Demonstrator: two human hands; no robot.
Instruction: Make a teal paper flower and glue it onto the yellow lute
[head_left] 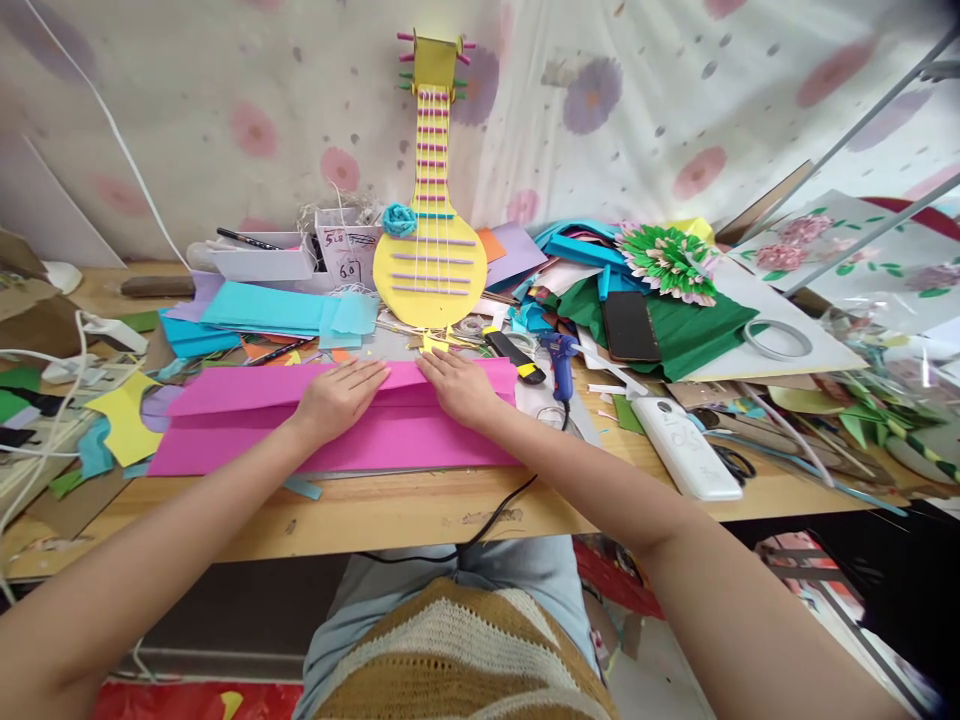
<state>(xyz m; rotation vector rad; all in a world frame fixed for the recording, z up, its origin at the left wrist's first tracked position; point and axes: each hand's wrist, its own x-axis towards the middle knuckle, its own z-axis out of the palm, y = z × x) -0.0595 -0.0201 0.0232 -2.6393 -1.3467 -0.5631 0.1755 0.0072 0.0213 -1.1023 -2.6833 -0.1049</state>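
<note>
A large pink paper sheet [247, 440] lies on the wooden table [390, 510], its far edge folded over toward me. My left hand [341, 395] rests flat on the folded strip, fingers stretched out and close together. My right hand [461, 385] presses flat on the same fold just to the right, fingertips nearly meeting those of the left hand. Neither hand holds anything.
A yellow paper lute [431, 255] leans on the curtain behind the sheet. Cyan paper [285, 310], a white box [262, 260], a blue glue gun [559, 355], a utility knife [514, 358], a black phone [630, 328], green paper [697, 330], a tape ring [778, 338], a white remote [686, 447] and scissors [731, 462] crowd the table.
</note>
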